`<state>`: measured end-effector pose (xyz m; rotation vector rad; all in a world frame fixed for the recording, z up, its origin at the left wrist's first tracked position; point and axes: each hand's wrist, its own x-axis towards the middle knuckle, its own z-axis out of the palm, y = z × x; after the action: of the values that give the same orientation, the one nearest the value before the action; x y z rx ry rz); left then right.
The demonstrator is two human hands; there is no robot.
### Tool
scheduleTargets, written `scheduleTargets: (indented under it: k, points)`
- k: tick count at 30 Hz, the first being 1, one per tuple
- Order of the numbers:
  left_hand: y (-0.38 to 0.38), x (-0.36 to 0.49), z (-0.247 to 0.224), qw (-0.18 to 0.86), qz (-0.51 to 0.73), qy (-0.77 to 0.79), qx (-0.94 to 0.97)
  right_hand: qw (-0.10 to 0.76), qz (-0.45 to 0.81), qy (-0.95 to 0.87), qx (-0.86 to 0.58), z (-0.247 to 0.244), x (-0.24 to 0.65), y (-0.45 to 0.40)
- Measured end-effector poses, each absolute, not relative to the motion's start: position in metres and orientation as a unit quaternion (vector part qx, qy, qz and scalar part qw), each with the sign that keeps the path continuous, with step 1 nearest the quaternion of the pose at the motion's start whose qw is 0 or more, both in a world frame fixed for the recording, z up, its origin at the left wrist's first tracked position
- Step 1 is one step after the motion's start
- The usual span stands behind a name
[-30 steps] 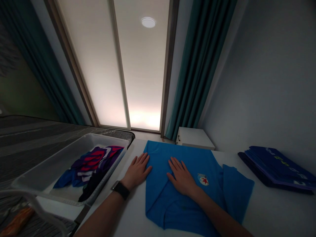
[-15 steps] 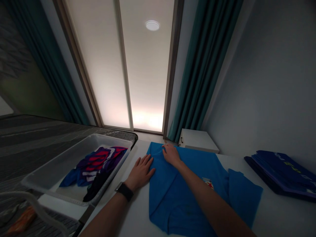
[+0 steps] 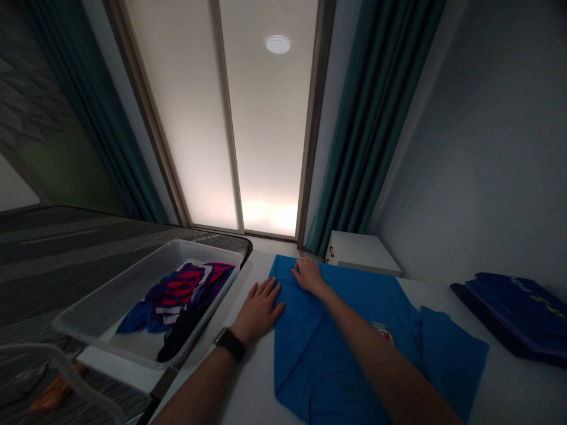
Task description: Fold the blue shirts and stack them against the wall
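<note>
A blue shirt (image 3: 341,330) lies spread on the white table (image 3: 248,265), its left side folded inward and a small badge showing beside my right forearm. My left hand (image 3: 258,310), with a dark watch on the wrist, rests flat with fingers spread at the shirt's left edge. On the shirt's upper left part, near the far edge, lies my right hand (image 3: 309,275); its fingers are slightly bent and apart, touching the cloth. Neither hand grips anything that I can see.
Left of the table, a translucent bin (image 3: 97,295) holds crumpled red, purple and dark clothes (image 3: 186,289). A stack of folded dark blue clothes (image 3: 518,313) lies at the right. A white cabinet (image 3: 361,251) stands beyond the table.
The whole view has shifted slightly, so things appear a little further right. Both hands stay at almost the same spots on the shirt.
</note>
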<state>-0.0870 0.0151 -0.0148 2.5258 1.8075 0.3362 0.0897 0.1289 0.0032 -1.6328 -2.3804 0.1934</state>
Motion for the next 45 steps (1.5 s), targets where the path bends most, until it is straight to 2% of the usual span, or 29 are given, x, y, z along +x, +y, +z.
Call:
scheduleTargets:
  k: [15, 21, 25, 30, 38, 45]
  points:
    - [0.015, -0.088, -0.017, 0.015, 0.111, 0.576, 0.810, 0.144, 0.009, -0.806, -0.573, 0.002, 0.084, 0.120]
    - [0.016, -0.088, -0.018, 0.011, 0.114, 0.576, 0.809, 0.139, -0.003, -0.855, -0.500, 0.007, 0.084, 0.098]
    - [0.016, -0.087, -0.017, 0.010, 0.109, 0.579, 0.808, 0.103, 0.032, -0.892, -0.439, 0.002, 0.086, 0.076]
    - [0.016, -0.088, -0.017, 0.006, 0.112, 0.579, 0.808, 0.039, 0.107, -0.872, -0.476, -0.004, 0.089, 0.071]
    - [0.017, -0.090, -0.020, 0.007, 0.117, 0.576, 0.809, 0.058, 0.107, -0.868, -0.482, 0.000, 0.101, 0.064]
    - [0.018, -0.091, -0.022, 0.013, 0.118, 0.572, 0.811, 0.048, 0.163, -0.862, -0.478, 0.019, 0.162, 0.009]
